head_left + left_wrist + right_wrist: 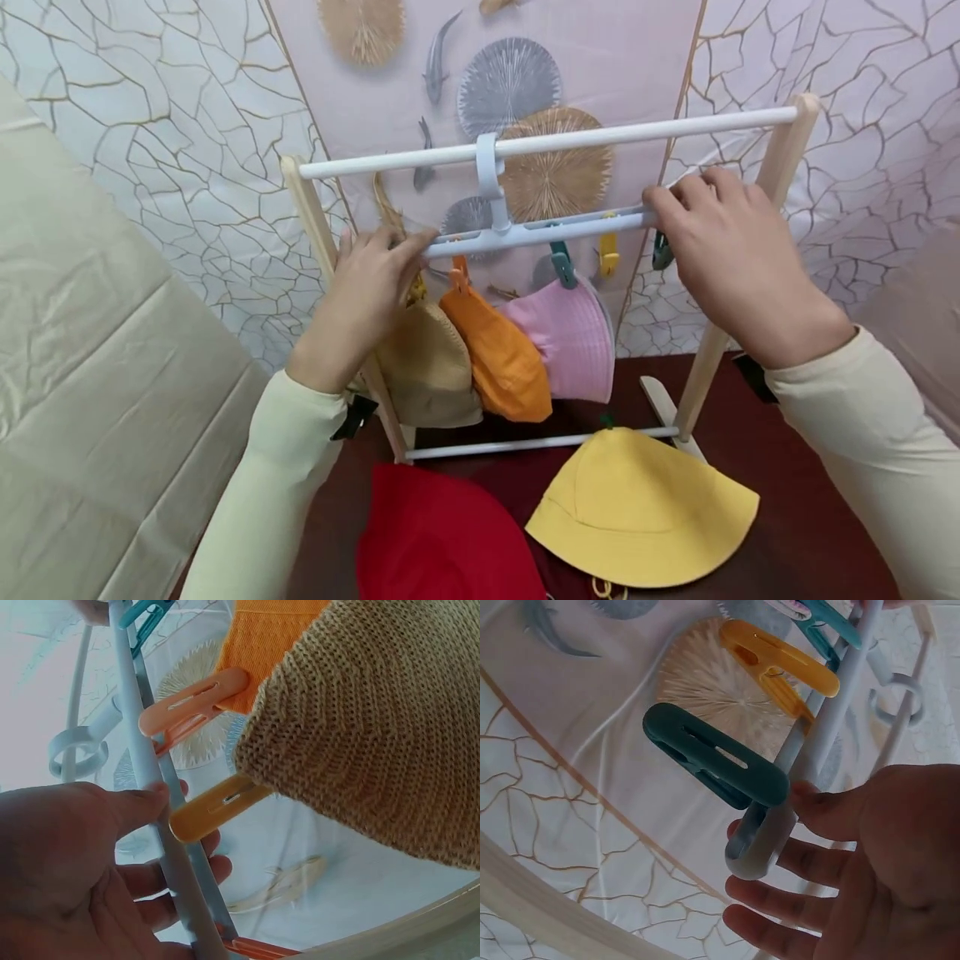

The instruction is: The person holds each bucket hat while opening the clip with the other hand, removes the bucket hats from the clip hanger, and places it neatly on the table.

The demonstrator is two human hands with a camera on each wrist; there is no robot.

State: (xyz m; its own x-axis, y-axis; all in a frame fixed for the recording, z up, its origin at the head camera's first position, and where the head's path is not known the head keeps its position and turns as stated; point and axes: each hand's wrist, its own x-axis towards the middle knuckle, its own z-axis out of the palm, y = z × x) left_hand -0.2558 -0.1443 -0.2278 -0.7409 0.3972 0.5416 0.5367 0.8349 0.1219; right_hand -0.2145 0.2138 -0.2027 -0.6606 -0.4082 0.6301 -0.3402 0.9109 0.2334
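A pale grey-blue clip hanger (540,234) hangs by its hook (487,171) over a white rod (630,134). My left hand (352,308) holds the bar's left part between thumb and fingers, as the left wrist view shows. At the other end, my right hand (738,262) grips the bar beside a dark green clip (716,754). Three hats hang from clips: a tan knitted hat (375,727) on a mustard clip (221,808), an orange hat (498,358) on an orange clip (193,703), and a pink hat (573,333) on a teal clip (562,265). A yellow clip (780,664) holds nothing.
Wooden posts (787,154) carry the rod, with a lower white bar (480,448) near the dark red tabletop (817,533). In front lie a red hat (442,542) and a yellow hat (652,508). A patterned backdrop (165,108) stands behind the rack.
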